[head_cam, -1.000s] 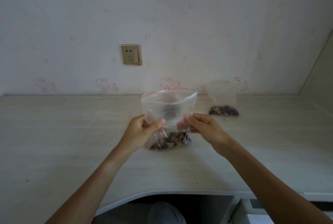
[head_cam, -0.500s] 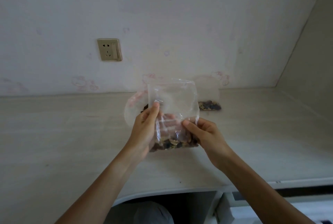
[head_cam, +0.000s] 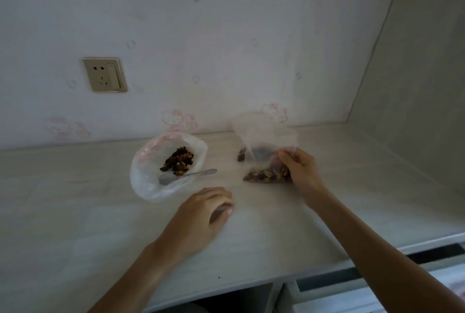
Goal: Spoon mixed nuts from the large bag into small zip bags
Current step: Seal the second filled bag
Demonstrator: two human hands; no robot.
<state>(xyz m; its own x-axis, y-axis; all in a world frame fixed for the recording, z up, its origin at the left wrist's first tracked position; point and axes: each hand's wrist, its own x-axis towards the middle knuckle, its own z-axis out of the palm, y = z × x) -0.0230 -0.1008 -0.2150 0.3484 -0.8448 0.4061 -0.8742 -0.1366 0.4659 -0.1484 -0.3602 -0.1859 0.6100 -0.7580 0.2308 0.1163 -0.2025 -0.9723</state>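
The large clear bag (head_cam: pixel 151 181) lies open on the desk left of centre, mixed nuts (head_cam: pixel 179 163) showing inside. A metal spoon (head_cam: pixel 191 175) rests in its mouth, handle pointing right. My right hand (head_cam: pixel 299 169) grips a small zip bag (head_cam: pixel 264 174) with nuts in its bottom, low over the desk to the right. Behind it stands another small zip bag (head_cam: pixel 249 136) holding nuts. My left hand (head_cam: pixel 203 214) hovers near the desk, fingers loosely curled and blurred, holding nothing.
The pale wooden desk (head_cam: pixel 75 212) runs to a wall with a socket (head_cam: pixel 104 74) at the back and a side panel (head_cam: pixel 415 86) on the right. A drawer front (head_cam: pixel 377 287) shows under the desk's front edge.
My left hand has let go of the small zip bag and dropped toward the desk. My right hand carried the bag to the right. The large bag and spoon are now uncovered.
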